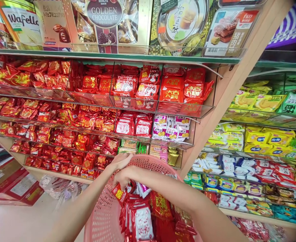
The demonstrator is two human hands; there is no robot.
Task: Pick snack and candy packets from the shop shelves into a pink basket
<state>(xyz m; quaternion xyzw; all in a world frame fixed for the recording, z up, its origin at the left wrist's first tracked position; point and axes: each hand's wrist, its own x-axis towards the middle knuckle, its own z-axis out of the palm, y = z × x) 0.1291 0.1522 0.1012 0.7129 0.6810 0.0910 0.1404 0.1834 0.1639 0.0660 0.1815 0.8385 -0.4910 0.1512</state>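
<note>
A pink plastic basket with a perforated wall is below me, filled with wrapped snack packets. My left hand is closed over the basket's far rim, its fingertips mostly hidden. Crossing over the basket, my right hand reaches inside its far left part. Its curled fingers are on a small red and yellow snack packet. Nearby in the basket lie a stack of red packets with a white front, red packets with gold print and a white and purple packet.
Clear-fronted shelf bins hold red packets, white and purple packets and gold packets. Gift boxes stand above. A wooden post divides off the right-hand shelves of yellow packets. Red cartons sit at lower left.
</note>
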